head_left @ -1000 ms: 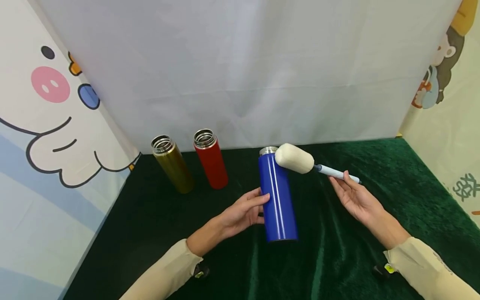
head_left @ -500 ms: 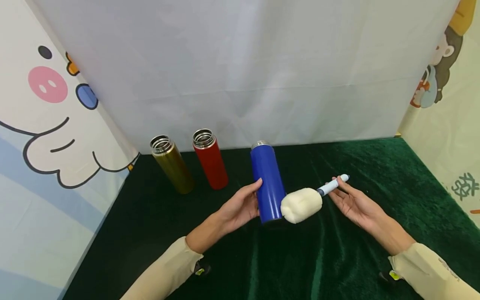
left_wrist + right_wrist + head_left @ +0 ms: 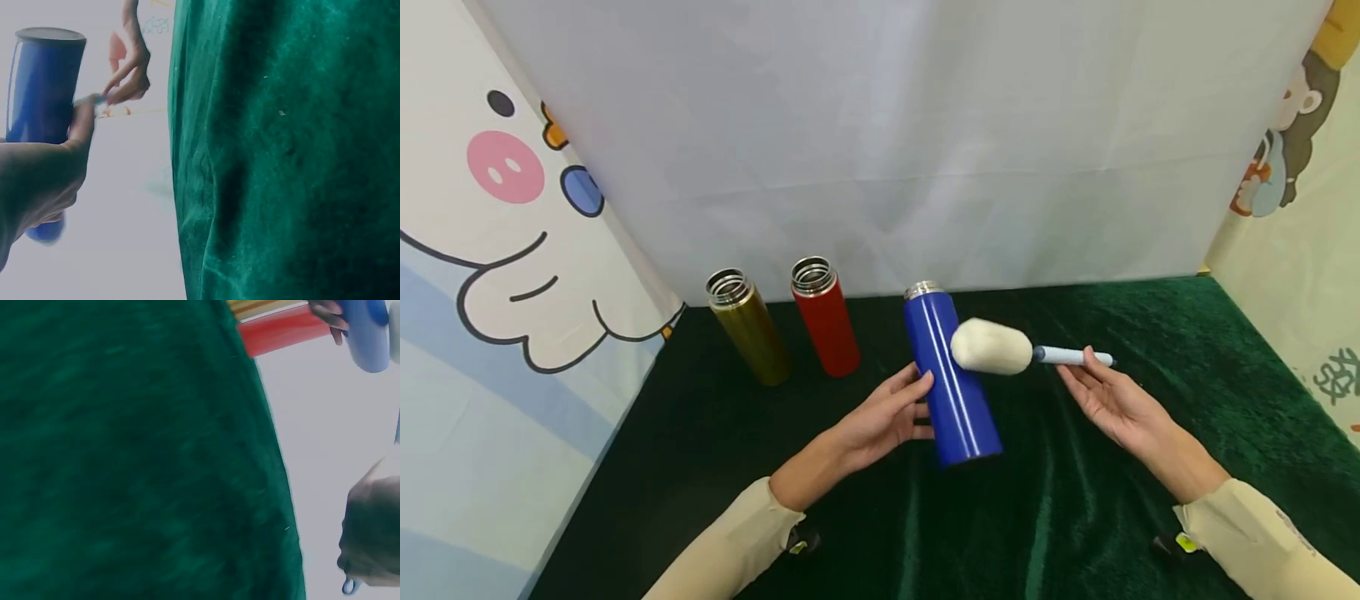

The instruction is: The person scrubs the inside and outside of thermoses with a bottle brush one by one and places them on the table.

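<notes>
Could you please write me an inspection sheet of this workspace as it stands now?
Surface: dark green velvet cloth, wrinkled.
Job's things: blue bottle, lid off, tilted; sponge brush against its side, outside the mouth.
Clutter: gold bottle and red bottle, both open, upright, standing apart at the back left.
Hands: left hand grips the blue bottle; right hand pinches the brush handle at its end.
Cables: nothing seen.
Surroundings: white backdrop; cartoon panels at both sides.
</notes>
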Action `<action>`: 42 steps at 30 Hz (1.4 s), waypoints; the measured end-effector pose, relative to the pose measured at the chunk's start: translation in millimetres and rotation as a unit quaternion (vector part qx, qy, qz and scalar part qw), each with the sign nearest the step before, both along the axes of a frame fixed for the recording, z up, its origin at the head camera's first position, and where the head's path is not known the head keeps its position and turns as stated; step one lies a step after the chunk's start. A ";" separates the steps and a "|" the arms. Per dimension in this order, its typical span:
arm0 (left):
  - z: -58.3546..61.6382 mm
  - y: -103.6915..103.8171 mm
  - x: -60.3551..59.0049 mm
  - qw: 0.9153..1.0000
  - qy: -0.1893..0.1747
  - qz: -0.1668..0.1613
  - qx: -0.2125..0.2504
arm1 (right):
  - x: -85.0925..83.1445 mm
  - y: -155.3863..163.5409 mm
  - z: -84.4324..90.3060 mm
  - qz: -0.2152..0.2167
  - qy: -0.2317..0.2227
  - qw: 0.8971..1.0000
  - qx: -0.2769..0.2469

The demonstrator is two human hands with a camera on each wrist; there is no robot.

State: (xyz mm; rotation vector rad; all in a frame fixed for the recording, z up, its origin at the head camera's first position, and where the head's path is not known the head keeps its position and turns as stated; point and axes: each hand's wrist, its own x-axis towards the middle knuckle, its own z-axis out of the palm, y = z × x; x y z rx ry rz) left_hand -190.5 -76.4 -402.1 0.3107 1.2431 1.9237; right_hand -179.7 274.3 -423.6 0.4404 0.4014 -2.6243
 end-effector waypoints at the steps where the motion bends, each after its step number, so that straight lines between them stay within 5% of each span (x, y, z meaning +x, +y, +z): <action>1: 0.1 -0.4 -1.1 1.000 -0.005 0.004 0.005 | 2.2 0.4 -2.4 0.014 0.006 1.000 0.014; 6: -0.5 -1.8 -5.3 0.999 -0.034 0.021 0.035 | 9.6 2.3 -10.8 0.071 0.046 0.996 0.037; 12: -0.5 -0.8 -3.0 0.999 -0.026 0.026 0.037 | 8.5 1.5 -9.4 0.102 0.078 0.991 0.033; 20: -1.4 0.5 3.9 0.997 -0.026 -0.049 0.045 | -4.2 -3.8 3.4 -0.013 -0.005 1.000 0.005; 24: -2.1 1.0 2.9 0.999 -0.003 -0.052 0.014 | -6.9 -3.0 3.6 -0.039 -0.025 0.998 -0.030; 28: -2.4 -0.2 2.1 1.000 0.003 -0.023 0.009 | -0.4 -0.6 -0.5 -0.004 -0.016 1.000 -0.015; 35: -1.7 0.1 -4.4 0.999 -0.008 0.014 0.042 | 9.2 5.9 -9.1 0.104 0.065 0.992 -0.006; 42: -2.6 1.4 -3.2 0.999 -0.022 -0.011 0.028 | 3.5 2.5 -0.9 0.077 0.045 0.996 0.018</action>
